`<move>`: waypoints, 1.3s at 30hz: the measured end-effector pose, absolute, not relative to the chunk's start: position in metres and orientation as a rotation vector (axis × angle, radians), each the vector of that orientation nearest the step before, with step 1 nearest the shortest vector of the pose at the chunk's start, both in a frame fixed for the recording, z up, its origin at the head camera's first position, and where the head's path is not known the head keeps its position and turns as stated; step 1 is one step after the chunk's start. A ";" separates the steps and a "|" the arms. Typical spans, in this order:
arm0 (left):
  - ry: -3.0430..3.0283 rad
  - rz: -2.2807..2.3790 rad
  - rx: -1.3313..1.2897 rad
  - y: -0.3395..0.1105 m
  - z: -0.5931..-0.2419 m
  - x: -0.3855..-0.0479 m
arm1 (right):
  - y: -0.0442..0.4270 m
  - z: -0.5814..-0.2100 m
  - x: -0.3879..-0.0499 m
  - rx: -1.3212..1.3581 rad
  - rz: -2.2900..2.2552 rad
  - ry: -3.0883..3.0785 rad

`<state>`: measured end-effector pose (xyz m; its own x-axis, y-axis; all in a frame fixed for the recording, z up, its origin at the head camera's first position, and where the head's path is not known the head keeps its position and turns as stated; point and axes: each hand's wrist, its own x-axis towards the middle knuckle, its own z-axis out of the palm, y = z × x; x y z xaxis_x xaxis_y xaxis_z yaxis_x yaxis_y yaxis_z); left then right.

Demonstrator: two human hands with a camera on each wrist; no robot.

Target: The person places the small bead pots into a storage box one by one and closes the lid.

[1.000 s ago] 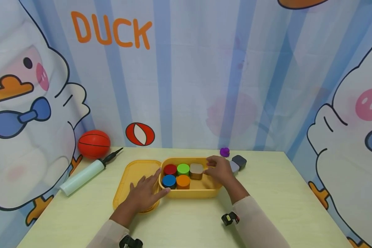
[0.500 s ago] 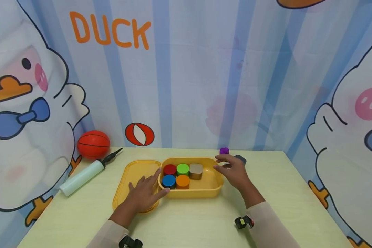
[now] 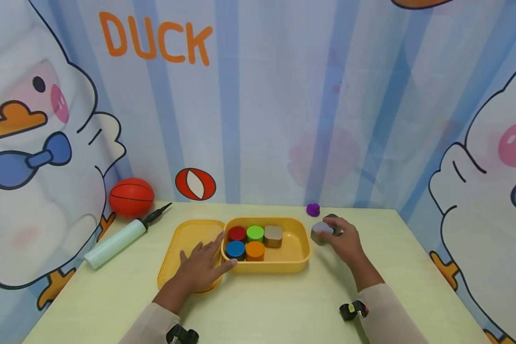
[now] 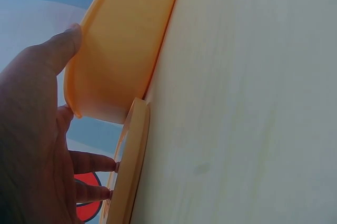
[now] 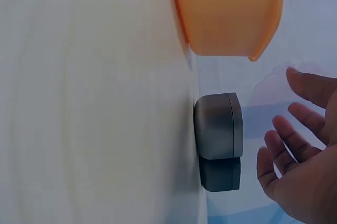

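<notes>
The light-grey rounded block (image 5: 217, 126) sits beside the yellow plastic box (image 3: 271, 267), near my loose, empty right hand (image 3: 347, 242); an uneven pinch could, I judge, shove it into the dark-grey rounded block (image 5: 220, 175) behind. My spread left hand (image 3: 199, 268) touches the box.

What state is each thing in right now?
Yellow box: open, partly filled.
Yellow lid: off, lying beside the box.
Red piece: boxed.
Green piece: boxed.
Tan piece: boxed.
Blue piece: boxed.
Orange piece: boxed.
Light gray piece: outside the box.
Dark gray piece: outside the box.
Pump: lying down.
Red ball: looks inflated.
Purple item: unclear.
Left hand: fingers spread, touching box and lid.
Right hand: fingers loose, holding nothing.
</notes>
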<state>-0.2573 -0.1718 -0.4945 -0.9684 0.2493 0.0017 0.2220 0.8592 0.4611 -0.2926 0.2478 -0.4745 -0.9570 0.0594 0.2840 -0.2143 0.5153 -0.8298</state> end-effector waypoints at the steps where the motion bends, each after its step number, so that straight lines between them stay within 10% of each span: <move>1: 2.974 0.727 0.377 -0.172 -0.495 -0.257 | 0.248 -0.476 -0.293 0.116 1.423 -2.478; 39: 2.966 0.748 0.388 -0.173 -0.497 -0.258 | 0.249 -0.520 -0.298 -0.158 1.372 -2.443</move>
<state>-0.2583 -0.1734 -0.4967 -0.9667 0.2558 0.0052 0.2278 0.8509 0.4734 -0.2983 0.2491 -0.5197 -0.9383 0.2561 0.2325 -0.0653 0.5290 -0.8461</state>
